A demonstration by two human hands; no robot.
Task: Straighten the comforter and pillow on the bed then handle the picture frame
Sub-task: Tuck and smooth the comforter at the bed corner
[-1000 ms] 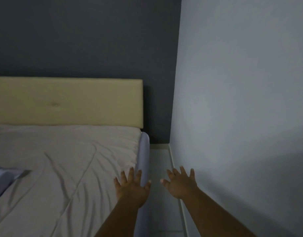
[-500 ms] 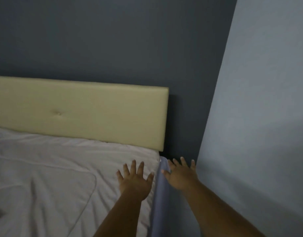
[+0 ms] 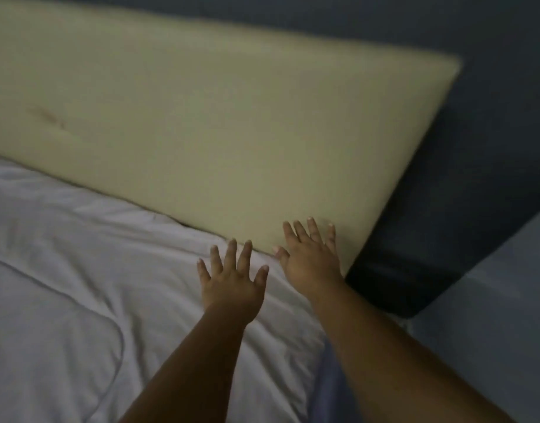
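Observation:
A white quilted comforter (image 3: 88,288) covers the bed and reaches up to the headboard, with creases near its top edge. My left hand (image 3: 232,282) is stretched out over the comforter's top right corner, fingers spread and straight, holding nothing. My right hand (image 3: 310,257) reaches beside it at the bed's corner, fingers spread in front of the headboard's lower right end. Whether either palm touches the fabric is unclear. No pillow or picture frame is in view.
A pale yellow padded headboard (image 3: 217,126) runs along the bed's head against a dark grey wall (image 3: 491,132). A light wall (image 3: 507,315) stands close on the right. A strip of bluish sheet (image 3: 333,383) shows along the bed's right edge.
The view has swung closer to the headboard and tilted. Both open hands have moved forward from the bed's side to its top right corner by the headboard.

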